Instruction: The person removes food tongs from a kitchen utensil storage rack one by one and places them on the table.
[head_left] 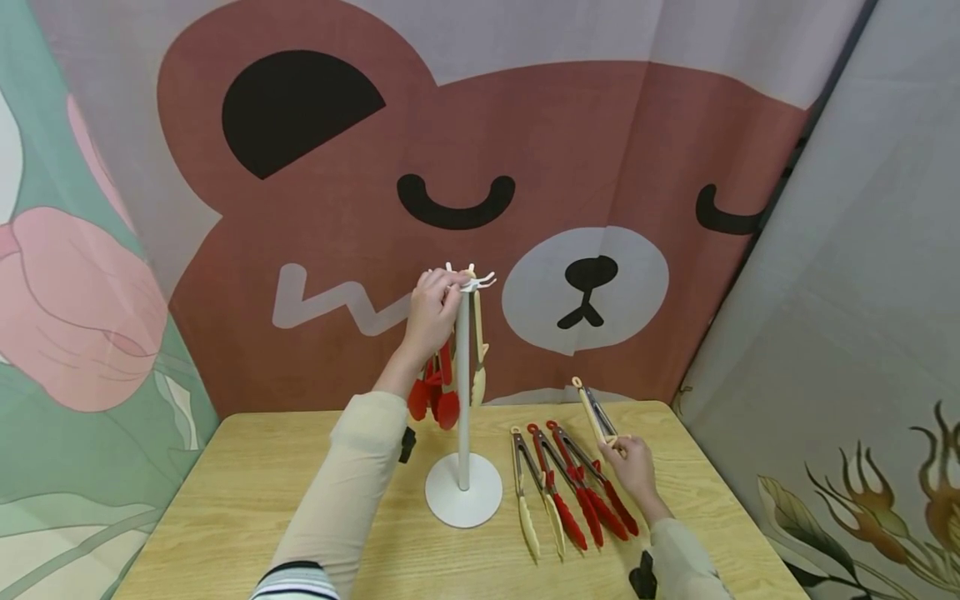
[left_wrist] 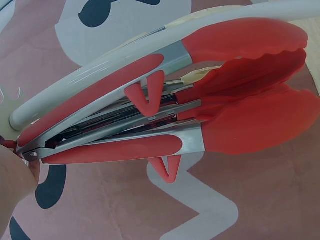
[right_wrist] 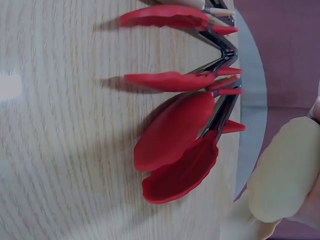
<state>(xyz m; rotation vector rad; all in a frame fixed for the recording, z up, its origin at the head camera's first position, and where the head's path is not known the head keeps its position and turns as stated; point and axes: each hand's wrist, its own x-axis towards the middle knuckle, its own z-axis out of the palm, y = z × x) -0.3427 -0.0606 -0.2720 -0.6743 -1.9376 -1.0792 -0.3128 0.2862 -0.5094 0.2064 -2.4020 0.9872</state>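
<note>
My left hand (head_left: 435, 304) grips the top of a white stand (head_left: 462, 400), its fingers curled over the hooks (head_left: 483, 282). Red tongs (left_wrist: 250, 40) hang right below that hand, beside the pole. Cream tongs (head_left: 478, 367) also hang there, partly hidden behind the pole. Off to the right, my right hand (head_left: 633, 471) holds another pair of cream tongs (head_left: 592, 412) above the table, ring end up and away from me. Their cream tips (right_wrist: 290, 170) point back toward the wrist in the right wrist view.
Between the stand's round base (head_left: 463, 504) and my right hand, cream tongs (head_left: 525, 500) and two red tongs (head_left: 581, 492) lie side by side on the wooden table (head_left: 247, 500). A curtain with a printed bear (head_left: 570, 150) hangs behind the table.
</note>
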